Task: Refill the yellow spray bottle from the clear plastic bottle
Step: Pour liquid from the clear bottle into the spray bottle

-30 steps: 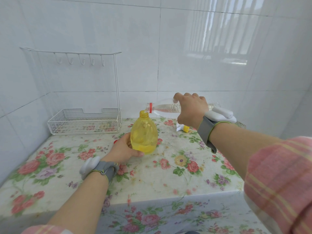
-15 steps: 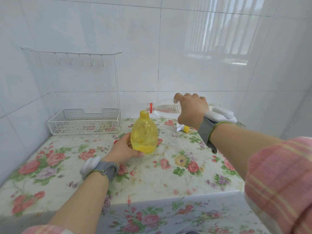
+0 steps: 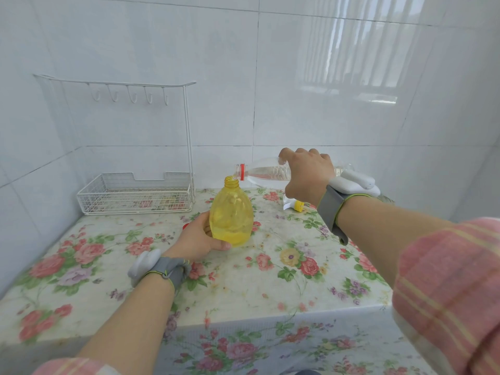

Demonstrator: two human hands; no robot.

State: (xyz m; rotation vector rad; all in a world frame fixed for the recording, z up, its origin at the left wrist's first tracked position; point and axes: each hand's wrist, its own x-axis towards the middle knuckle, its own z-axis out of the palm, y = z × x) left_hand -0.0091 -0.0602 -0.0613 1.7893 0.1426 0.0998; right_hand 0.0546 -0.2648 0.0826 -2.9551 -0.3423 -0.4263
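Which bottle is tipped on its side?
The clear plastic bottle, held nearly level in the right hand, its mouth at the neck of the yellow spray bottle, which stands upright in the left hand.

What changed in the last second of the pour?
Nothing visibly moved, and nothing was taken hold of or let go. The left hand keeps gripping the yellow bottle upright. The right hand keeps holding the clear bottle tipped nearly level, mouth over the yellow bottle's open neck. Spray head and wire rack are where they were.
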